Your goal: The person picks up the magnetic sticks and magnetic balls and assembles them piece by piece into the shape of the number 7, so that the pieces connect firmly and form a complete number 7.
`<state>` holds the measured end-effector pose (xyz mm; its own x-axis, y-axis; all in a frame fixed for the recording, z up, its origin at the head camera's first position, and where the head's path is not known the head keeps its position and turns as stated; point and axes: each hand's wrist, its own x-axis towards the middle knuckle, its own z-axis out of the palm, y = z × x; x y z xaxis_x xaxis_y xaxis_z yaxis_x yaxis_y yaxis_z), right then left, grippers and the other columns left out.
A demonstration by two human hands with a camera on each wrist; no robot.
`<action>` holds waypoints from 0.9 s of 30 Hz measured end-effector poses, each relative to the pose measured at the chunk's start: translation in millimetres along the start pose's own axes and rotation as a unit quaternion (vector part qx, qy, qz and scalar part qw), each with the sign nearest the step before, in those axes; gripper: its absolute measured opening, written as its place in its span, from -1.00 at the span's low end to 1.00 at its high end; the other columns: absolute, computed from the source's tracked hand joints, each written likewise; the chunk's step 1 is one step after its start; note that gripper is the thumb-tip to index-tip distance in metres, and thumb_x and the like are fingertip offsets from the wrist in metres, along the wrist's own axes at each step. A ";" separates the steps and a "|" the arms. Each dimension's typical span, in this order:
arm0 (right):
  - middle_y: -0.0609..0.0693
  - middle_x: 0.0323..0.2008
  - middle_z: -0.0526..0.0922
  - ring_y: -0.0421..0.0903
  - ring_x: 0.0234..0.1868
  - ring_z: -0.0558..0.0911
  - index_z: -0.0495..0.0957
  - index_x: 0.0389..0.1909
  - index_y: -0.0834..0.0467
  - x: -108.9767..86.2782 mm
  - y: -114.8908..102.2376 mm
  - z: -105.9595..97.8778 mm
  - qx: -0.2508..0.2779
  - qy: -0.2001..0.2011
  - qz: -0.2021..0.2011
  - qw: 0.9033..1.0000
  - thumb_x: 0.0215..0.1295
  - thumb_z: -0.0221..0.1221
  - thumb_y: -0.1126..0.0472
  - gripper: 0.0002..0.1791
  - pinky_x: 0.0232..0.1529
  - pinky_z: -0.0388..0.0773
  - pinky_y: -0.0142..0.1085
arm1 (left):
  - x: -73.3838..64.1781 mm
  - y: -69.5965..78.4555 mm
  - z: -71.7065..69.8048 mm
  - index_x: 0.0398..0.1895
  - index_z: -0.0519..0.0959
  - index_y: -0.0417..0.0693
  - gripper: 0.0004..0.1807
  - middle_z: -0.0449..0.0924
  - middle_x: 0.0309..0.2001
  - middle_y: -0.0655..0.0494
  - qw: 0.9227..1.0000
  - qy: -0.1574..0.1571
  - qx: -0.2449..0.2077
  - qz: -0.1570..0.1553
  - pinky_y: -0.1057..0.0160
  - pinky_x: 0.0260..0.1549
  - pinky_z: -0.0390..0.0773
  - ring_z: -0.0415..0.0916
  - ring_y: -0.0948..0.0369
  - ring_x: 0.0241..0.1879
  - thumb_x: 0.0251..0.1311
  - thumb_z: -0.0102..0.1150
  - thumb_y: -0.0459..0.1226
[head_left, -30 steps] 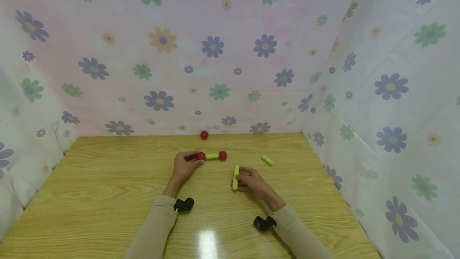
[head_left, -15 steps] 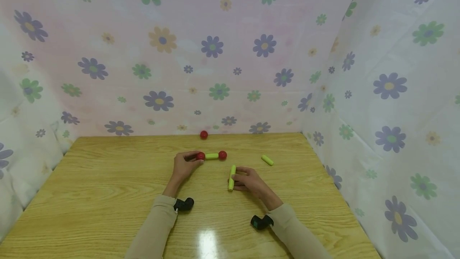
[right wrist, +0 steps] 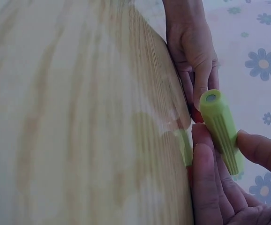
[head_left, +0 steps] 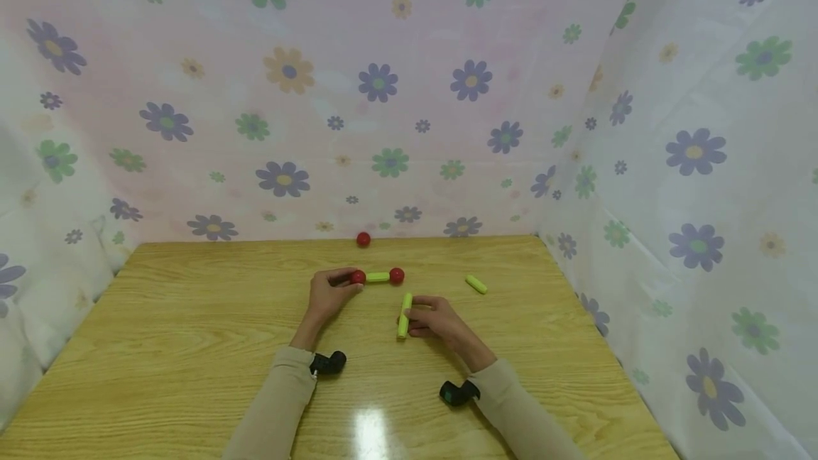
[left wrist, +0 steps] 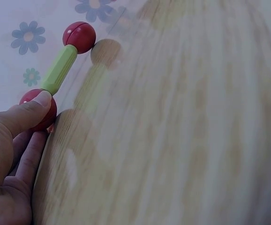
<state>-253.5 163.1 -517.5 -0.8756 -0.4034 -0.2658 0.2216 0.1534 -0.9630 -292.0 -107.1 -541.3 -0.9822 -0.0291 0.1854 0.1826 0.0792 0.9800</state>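
1. Wood-grain table (head_left: 192, 332), glossy, running open from the left hand (head_left: 327, 297) to its left edge; open surface between the two forearms too, with a light glare near the front.
2. Left hand: I have thumb and fingers pinching the left ball (head_left: 358, 277), red and smooth.
3. That ball joins the mid rod (head_left: 378, 277), green and faceted, with the right ball (head_left: 397, 276) on its other end. I see a seam line round the right ball from the left wrist.
4. Right hand (head_left: 441, 321): narrow grip, thumb and fingers holding the long rod (head_left: 405, 316), green, ribbed sides, grey disc (right wrist: 211, 98) in one end. It's nearer me than the right ball, well apart from the table edges.
5. Loose rod (head_left: 476, 285) lies slantwise, inside the right edge.
6. Back ball (head_left: 363, 239), red, sits at the back edge by the flowered cloth (head_left: 434, 27).
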 end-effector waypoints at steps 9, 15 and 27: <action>0.27 -0.03 0.74 -0.12 -0.23 0.76 0.20 0.47 0.46 4.2 -1.4 5.6 -0.012 0.006 0.002 1.000 0.50 0.17 0.21 -0.33 -0.16 0.74 -0.32 | -0.4 -1.2 2.5 0.03 0.70 -0.36 -0.59 0.66 0.06 -0.36 1.000 0.003 0.004 0.002 0.29 -0.01 0.69 0.63 -0.17 0.09 0.05 0.47 -0.53; 0.30 0.01 0.72 -0.14 -0.23 0.74 0.22 0.45 0.48 9.8 -3.3 9.9 -0.011 0.008 0.001 1.000 0.51 0.16 0.23 -0.35 -0.12 0.74 -0.29 | -0.9 -1.6 2.4 0.04 0.70 -0.35 -0.58 0.66 0.07 -0.35 1.000 0.007 0.009 -0.001 0.28 0.01 0.68 0.63 -0.16 0.10 0.05 0.47 -0.53; 0.21 -0.03 0.71 -0.16 -0.29 0.72 0.32 0.42 0.43 23.8 -8.6 11.7 -0.022 0.010 0.012 1.000 0.48 0.19 0.20 -0.39 -0.25 0.72 -0.35 | -11.1 27.6 0.9 0.09 0.61 -0.52 -0.57 0.60 0.10 -0.46 1.000 -0.012 0.016 0.002 0.25 0.02 0.68 0.58 -0.26 0.13 0.10 0.40 -0.58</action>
<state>-271.2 141.6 -516.0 -0.8783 -0.3818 -0.2879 0.2243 0.2029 -0.9532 -276.1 -103.6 -516.3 -0.9822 -0.0050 0.1878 0.1861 0.1114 0.9762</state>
